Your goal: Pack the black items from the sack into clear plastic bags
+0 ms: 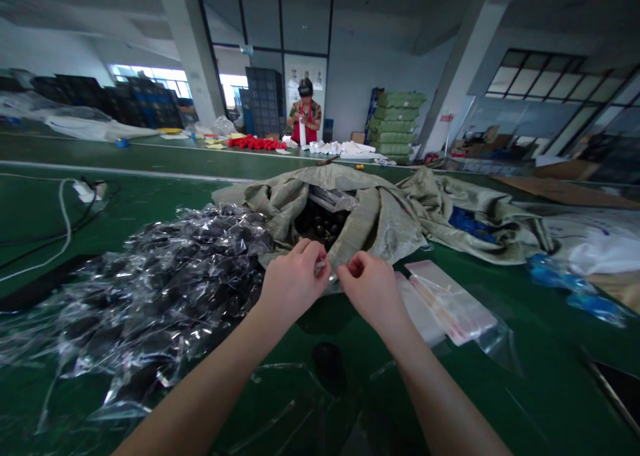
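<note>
While fingers (pixel 346 276) curl, a black piece (pixel 330 369) lies apart, below

There are two bare hands, one left hand (pixel 297 273) and one right hand (pixel 369 283), one separate black piece (pixel 330 368), one heap of film-wrapped black pieces (pixel 180 276) too many to count, and what look like two grey-green sacks (pixel 393 219), one holding further uncountable dark lumps (pixel 323 226). Clear flat bags (pixel 453 299) form at least two stacks, the number within each unclear. Beyond are one other person (pixel 313 117), one row of red items (pixel 257 143) and one spread of white items (pixel 345 148), neither countable, one pile of green bales (pixel 399 119) and two pillars (pixel 190 49)
</note>
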`<state>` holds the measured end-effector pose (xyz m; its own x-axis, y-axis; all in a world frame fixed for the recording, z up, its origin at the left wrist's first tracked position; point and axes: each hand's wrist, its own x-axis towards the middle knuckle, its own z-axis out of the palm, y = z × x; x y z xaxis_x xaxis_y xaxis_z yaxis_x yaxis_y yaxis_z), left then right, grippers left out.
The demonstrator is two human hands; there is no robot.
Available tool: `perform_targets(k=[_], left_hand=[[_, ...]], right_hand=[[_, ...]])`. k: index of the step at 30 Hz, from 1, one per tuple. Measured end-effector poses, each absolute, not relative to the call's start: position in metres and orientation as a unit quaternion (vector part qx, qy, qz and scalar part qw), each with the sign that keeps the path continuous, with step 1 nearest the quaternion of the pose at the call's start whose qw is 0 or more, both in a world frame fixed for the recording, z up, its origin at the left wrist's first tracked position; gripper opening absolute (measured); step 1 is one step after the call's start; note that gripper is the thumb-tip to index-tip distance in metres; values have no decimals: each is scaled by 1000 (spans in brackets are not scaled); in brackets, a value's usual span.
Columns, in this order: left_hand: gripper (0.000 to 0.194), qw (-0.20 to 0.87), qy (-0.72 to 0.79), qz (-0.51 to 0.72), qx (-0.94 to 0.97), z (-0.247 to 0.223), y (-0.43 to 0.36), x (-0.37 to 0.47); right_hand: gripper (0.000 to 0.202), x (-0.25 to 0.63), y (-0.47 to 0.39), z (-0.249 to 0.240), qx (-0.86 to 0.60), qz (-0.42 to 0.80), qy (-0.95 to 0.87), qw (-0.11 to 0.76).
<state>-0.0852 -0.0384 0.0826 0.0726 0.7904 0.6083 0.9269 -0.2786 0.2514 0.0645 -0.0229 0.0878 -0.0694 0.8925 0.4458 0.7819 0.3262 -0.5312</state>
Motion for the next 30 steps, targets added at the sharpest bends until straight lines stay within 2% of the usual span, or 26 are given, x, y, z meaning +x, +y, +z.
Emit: perform_targets(k=[3, 7, 17, 23, 30], left_hand=[[15, 120, -588, -346, -722, 84, -43, -83], [14, 108, -578, -369, -720, 83, -44, -81], [14, 154, -591, -357, -707, 85, -48, -81], [11, 91, -582, -408, -698, 86, -48, -79], [14, 77, -591, -441, -671, 88, -46, -81]], right_hand=[[22, 65, -27, 91, -584, 59, -741, 326], [24, 63, -26, 89, -558, 69, -758, 330], [26, 62, -29, 92, -512, 149, -757, 378], [24, 60, -29, 91, -500, 167, -742, 414], [14, 61, -26, 85, -484, 172, -718, 470]])
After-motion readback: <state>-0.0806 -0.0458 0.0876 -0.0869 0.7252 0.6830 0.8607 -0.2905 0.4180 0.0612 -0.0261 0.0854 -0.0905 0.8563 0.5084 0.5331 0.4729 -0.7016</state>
